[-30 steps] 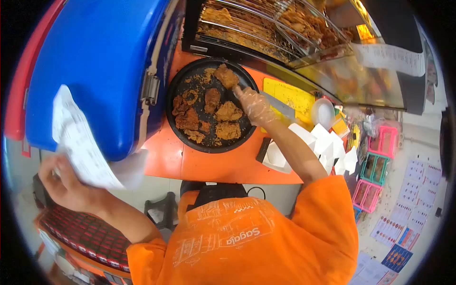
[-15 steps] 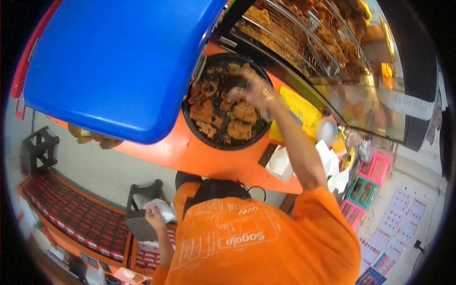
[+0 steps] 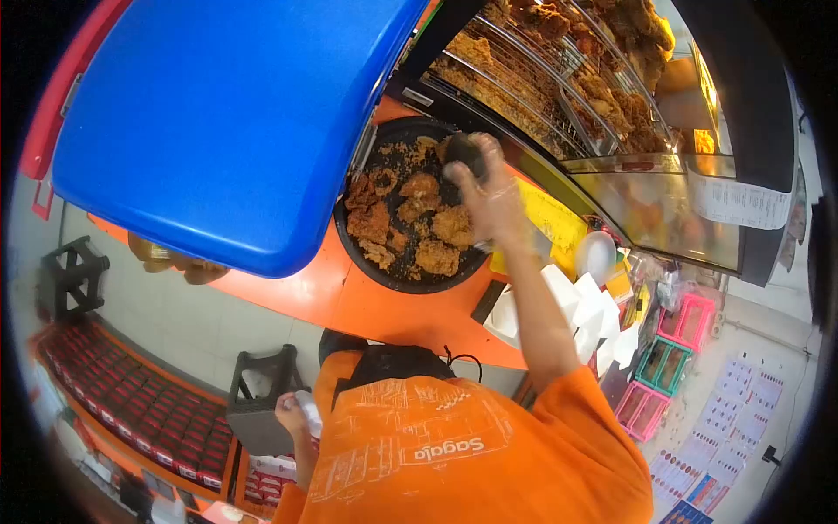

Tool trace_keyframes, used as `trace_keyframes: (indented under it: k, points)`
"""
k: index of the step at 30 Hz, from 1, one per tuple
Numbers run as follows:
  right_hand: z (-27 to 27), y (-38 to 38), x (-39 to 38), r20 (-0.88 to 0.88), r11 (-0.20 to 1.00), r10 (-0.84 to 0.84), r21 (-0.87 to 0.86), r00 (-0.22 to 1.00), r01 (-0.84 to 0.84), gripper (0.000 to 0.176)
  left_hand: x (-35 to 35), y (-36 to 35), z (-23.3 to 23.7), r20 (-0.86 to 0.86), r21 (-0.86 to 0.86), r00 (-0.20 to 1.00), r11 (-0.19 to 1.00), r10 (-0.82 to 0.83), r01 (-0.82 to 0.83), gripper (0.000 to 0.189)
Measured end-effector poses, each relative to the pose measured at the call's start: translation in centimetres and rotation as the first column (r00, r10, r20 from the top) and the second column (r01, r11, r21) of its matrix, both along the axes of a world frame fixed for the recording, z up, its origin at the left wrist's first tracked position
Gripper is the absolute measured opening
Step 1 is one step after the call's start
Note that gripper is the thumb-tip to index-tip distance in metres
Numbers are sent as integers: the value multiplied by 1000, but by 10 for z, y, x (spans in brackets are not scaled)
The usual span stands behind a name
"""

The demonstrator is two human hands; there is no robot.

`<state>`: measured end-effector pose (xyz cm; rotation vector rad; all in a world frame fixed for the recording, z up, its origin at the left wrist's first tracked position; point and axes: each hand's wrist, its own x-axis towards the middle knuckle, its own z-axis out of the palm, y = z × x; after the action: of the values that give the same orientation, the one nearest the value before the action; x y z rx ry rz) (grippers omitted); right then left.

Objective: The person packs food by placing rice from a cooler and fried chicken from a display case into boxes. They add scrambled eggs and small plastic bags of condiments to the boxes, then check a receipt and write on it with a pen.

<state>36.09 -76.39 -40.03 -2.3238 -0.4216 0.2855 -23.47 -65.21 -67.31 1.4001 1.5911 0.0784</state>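
My right hand [image 3: 495, 201], in a thin clear glove, is over the right side of a round black tray [image 3: 349, 249]. Its thumb and fingers curve round a dark rounded object [image 3: 465, 155], blurred, whose kind I cannot make out. Fried chicken pieces [image 3: 435, 258] and loose crumbs lie on the tray, with a small ring-shaped piece [image 3: 382, 182] at the left. Low at the left, my left hand [image 3: 290, 412] is closed on a crumpled, thin white thing [image 3: 308, 410], perhaps a glove or paper.
A big blue lid [image 3: 192, 131] borders the tray's left side. Behind stands a glass display case with fried chicken on racks [image 3: 515, 79]. White paper boxes [image 3: 559, 301] and a yellow board [image 3: 550, 214] are at the right of the orange counter [image 3: 393, 314].
My right hand has shifted right and toward me off the middle chicken piece, and the dark object now shows in it. My left hand has moved slightly, still with the white thing.
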Motion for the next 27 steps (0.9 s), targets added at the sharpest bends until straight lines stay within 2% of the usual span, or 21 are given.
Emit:
trace_keyframes:
  k: [1, 2, 3, 4, 5, 6, 9, 10, 13, 15, 16, 17, 18, 19, 21, 22, 23, 24, 25, 26, 27]
  points:
    - [-14, 14, -7, 1, 1000, -3, 7, 1000, 3, 39, -4, 4, -2, -18, 5, 1000, 1000, 26, -25, 10]
    - [-36, 22, -14, -23, 946, 82, -313, 996, -85, 42, -5, 7, -7, -67, 50, 997, 998, -32, 36, 10]
    - [-56, 18, -21, -82, 783, 147, -600, 986, -166, 44, -4, 13, 1, -70, 52, 997, 997, -44, 48, 10]
    - [-62, 12, -12, 40, 872, 197, -463, 979, -157, 55, 9, 14, 4, -94, 53, 994, 997, -55, 60, 9]
    - [-65, 6, 7, 46, 875, 201, -458, 979, -158, 55, 19, 18, 9, -126, 56, 989, 995, -72, 80, 8]
    - [-45, 3, 17, -124, 909, 64, -402, 990, -109, 54, 15, 19, 8, -66, 10, 997, 999, -46, 47, 7]
    - [-23, -13, 0, 9, 979, 32, -202, 999, -29, 50, 16, 17, 24, -8, 94, 994, 989, -110, 110, 7]
    - [-20, -8, -24, -29, 968, 61, -242, 998, -67, 51, -14, 16, -5, -71, 98, 990, 987, -119, 125, 7]
    - [-65, -6, -53, -63, 939, 123, -316, 990, -137, 51, -26, 5, -5, -48, 30, 997, 998, -52, 54, 7]
    - [-69, 0, -33, -29, 918, 203, -343, 979, -200, 50, -15, -4, -20, -50, 20, 998, 999, -32, 33, 7]
    - [-47, 0, -20, -201, 926, 160, -309, 966, -217, 47, -16, -1, -19, -69, -10, 996, 998, -55, 55, 6]
    - [-44, -6, -17, -177, 929, 151, -311, 973, -201, 45, -11, 3, -9, -90, -40, 993, 997, -74, 71, 6]
    - [-40, -12, -16, -153, 932, 142, -312, 978, -184, 44, -3, 5, 1, -160, 7, 972, 984, -172, 176, 7]
    - [-44, -10, -15, -140, 928, 165, -313, 976, -202, 44, 7, 1, 2, -148, 11, 978, 988, -149, 152, 7]
    - [-54, -9, -29, 99, 959, 87, -278, 991, -57, 47, 4, -2, 10, -70, -52, 995, 996, 71, -75, 8]
    - [-68, -1, -31, -10, 843, 127, -526, 992, -113, 52, -10, -3, -6, -1, -9, 1000, 1000, -12, 12, 8]
    - [-81, -10, -12, 12, 844, 123, -528, 992, -98, 52, -13, -2, -21, 21, -8, 1000, 1000, -16, 16, 8]
    - [-97, -22, 16, -152, 944, 90, -301, 984, -133, 51, -21, -10, -33, 3, -9, 1000, 1000, 29, -29, 8]
    - [-104, -37, 24, -337, 993, 77, -62, 938, -104, 50, -35, -14, -31, -35, -17, 998, 998, 54, -54, 8]
    - [-34, -16, 22, -407, 977, -106, -211, 907, 19, 51, -30, -19, -19, -86, 21, 996, 1000, -17, 19, 7]
    - [-24, -18, 31, -397, 978, -88, -211, 913, 3, 51, -28, -21, -21, -75, 21, 997, 1000, 3, -1, 7]
